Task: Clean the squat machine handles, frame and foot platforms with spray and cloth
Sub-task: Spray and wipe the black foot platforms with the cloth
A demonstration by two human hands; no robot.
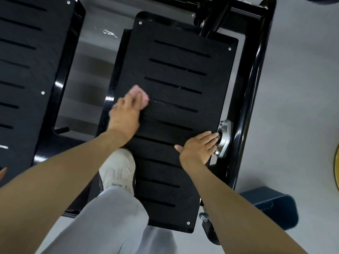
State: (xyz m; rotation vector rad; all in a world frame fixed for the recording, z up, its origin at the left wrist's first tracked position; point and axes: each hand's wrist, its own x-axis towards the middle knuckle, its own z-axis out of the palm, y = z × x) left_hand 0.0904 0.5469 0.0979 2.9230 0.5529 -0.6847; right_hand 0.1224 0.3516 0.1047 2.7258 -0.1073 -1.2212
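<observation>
Left grip (124, 114) holds pink cloth (139, 94) under bent fingers, pressed on the left edge of the right foot platform (176, 70); right grip (197, 147) flat, fingers straight and slightly spread, on the platform's right edge, fingertips at silver bearing mount (224, 139); white shoe (119, 169) beside the platform's near-left edge.

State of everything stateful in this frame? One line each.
centre platform: touched by both hands, faint wet sheen beside the cloth.
pink cloth: bunched, pressed on the centre platform's left side.
left hand: grips the pink cloth, motion-blurred.
right hand: flat, fingers straight, resting on the centre platform's right edge.
left platform: untouched.
shoe: at the centre platform's left edge; contact unclear.
</observation>
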